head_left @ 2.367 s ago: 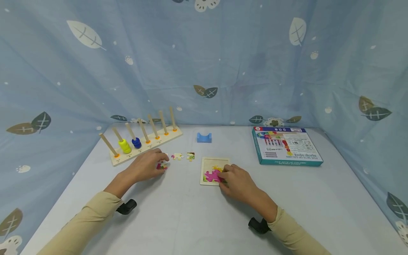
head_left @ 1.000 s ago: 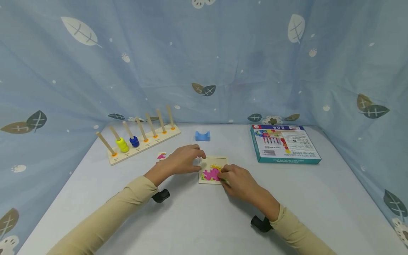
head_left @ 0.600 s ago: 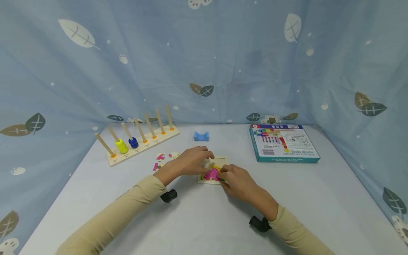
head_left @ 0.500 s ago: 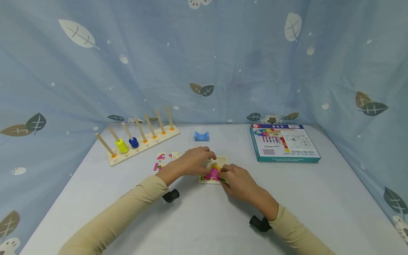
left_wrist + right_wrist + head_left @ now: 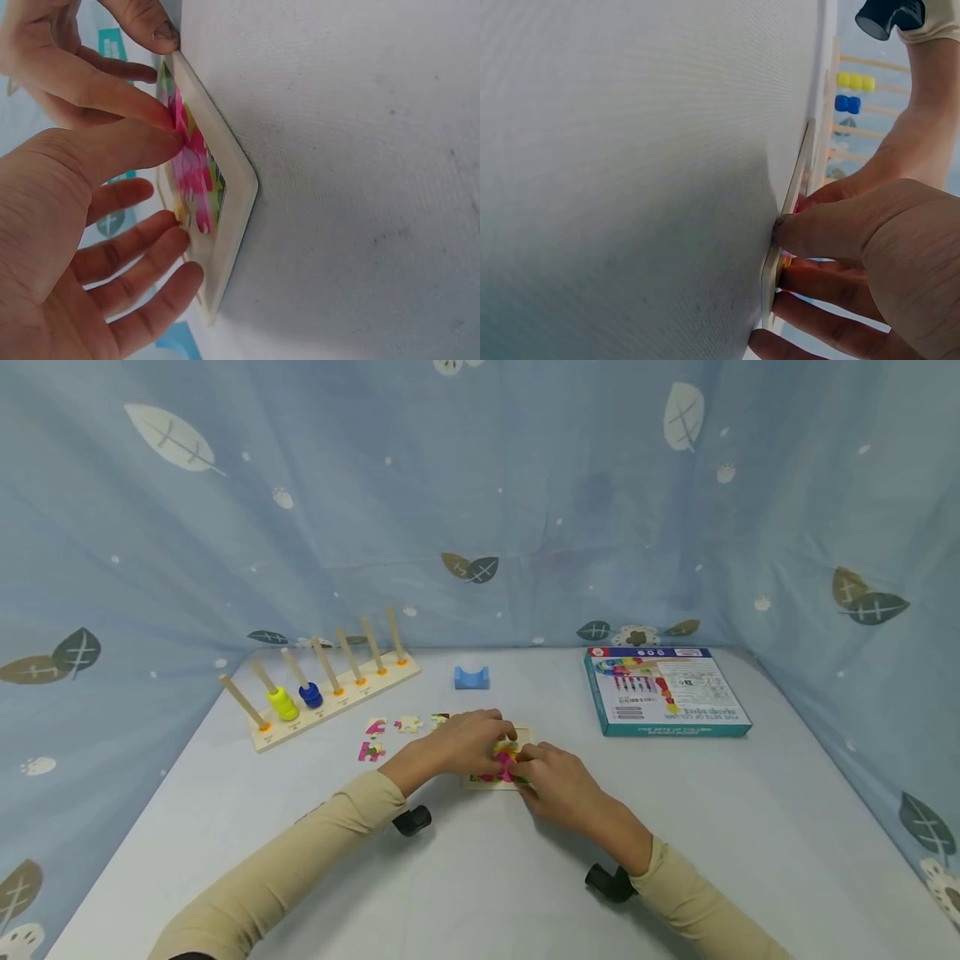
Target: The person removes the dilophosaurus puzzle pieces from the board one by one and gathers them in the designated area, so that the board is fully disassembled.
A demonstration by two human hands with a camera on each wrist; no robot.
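Right hand (image 5: 558, 785) grips the tray (image 5: 238, 180), loose-fingered left hand (image 5: 467, 743) partly hiding it—pieces (image 5: 371, 751), pegboard (image 5: 318, 713), box (image 5: 693, 697) around.

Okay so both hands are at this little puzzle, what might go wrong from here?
The left hand and right hand crowd the pink pieces, so either might shift one. A loose puzzle piece lies close to the left hand and could get knocked. The right hand also touches the pale frame, so a push may slide it.
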